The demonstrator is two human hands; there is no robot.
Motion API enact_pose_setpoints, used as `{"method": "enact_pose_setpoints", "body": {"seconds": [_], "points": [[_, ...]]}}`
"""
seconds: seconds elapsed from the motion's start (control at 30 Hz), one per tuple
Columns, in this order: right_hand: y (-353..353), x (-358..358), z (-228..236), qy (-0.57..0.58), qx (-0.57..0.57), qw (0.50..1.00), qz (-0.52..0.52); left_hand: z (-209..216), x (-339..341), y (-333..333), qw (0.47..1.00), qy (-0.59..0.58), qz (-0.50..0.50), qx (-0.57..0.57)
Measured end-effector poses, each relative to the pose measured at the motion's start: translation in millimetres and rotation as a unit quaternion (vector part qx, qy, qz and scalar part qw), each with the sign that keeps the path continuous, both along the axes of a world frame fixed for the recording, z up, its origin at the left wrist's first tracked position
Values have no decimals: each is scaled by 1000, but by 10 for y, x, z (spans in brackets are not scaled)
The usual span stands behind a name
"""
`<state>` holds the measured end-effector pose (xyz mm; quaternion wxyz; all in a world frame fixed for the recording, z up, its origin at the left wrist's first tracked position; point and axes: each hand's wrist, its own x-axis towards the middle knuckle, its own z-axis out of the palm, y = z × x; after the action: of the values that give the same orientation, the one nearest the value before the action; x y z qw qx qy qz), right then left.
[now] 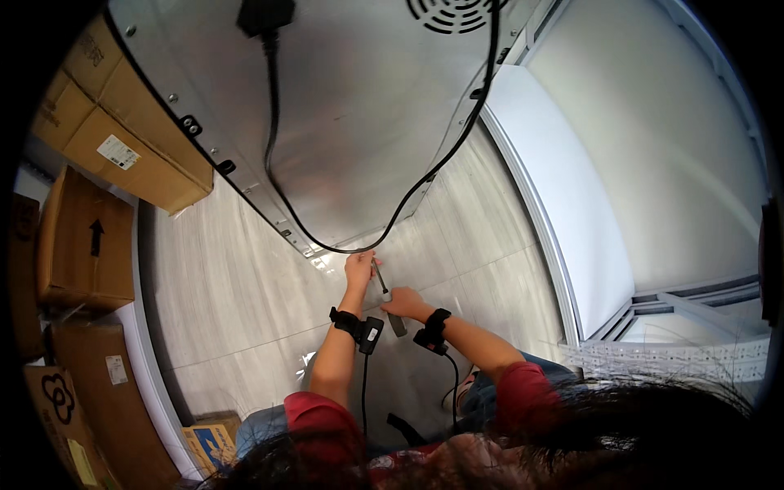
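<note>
Bare-skinned, both hands met close together at the lower edge of a large brushed-metal appliance panel (351, 122), each wrist wrapped in a black strap with a small device. The left hand (358, 269) was raised against the panel's rim, fingers curled around the upper end of a slim screwdriver with a dark shaft and grey handle (387, 298). The right hand (404, 304) sat just beside and below it, closed on the handle of the same tool, so both hands were clamped on the screwdriver, which slanted from the panel's edge down toward the person. A black power cable (425, 180) hung from a dark plug at the top of the panel, looped down to a point just above the left hand and climbed back toward a round vent grille (449, 15). Pale grey tiled floor (229, 294) spread beneath the arms. Brown cardboard boxes (86, 237) stood stacked well apart to the left, and a white flat panel (563, 196) lay to the right.
</note>
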<state>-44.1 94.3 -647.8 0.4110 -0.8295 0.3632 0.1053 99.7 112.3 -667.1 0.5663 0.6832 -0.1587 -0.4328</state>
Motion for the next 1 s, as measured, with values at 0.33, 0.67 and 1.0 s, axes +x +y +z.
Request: {"method": "enact_pose_setpoints", "body": {"seconds": [0.33,0.67,1.0], "points": [[-431,-178,225,9,166,985,39,227,-350,-105,999,20,21,-19],[-630,-406,192,-36,53,998,0,472,-629,-624,998,-37,34,-42],[-787,-987,457,-260,93,933,-232,838,-755,-1191,985,107,76,-113]]}}
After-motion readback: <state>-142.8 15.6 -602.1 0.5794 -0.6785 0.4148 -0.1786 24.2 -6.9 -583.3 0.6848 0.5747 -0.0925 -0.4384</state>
